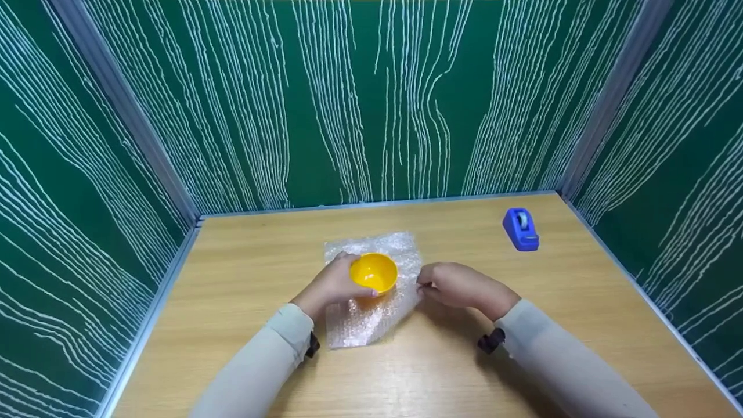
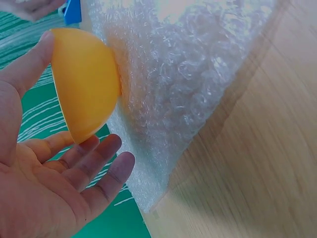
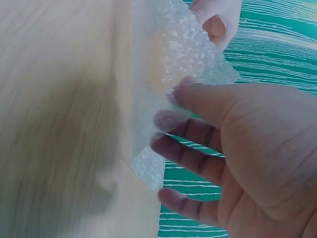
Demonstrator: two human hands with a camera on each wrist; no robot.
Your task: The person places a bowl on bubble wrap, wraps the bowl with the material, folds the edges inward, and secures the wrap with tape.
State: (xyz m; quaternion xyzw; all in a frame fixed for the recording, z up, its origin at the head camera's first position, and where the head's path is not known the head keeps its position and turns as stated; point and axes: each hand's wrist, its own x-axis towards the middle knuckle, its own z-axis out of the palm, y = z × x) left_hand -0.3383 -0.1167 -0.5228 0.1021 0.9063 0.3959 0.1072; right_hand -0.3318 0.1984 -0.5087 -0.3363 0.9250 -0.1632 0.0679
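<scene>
A yellow bowl (image 1: 373, 273) sits with its opening up on a sheet of bubble wrap (image 1: 363, 331). My left hand (image 1: 338, 280) holds the bowl by its rim, thumb on the near side and fingers on the far side. In the left wrist view the bowl (image 2: 86, 84) stands between thumb and fingers, its base against the wrap (image 2: 198, 64). My right hand (image 1: 455, 284) pinches the right edge of the bubble wrap between thumb and forefinger. That edge rises off the table in the right wrist view, and the raised wrap (image 3: 193, 54) partly covers the bowl there.
A blue tape dispenser (image 1: 520, 230) with a roll in it stands at the back right of the wooden table (image 1: 249, 255). Green panels (image 1: 325, 104) with white wavy lines close off the back and both sides. A metal strip (image 1: 371, 204) runs along the back edge.
</scene>
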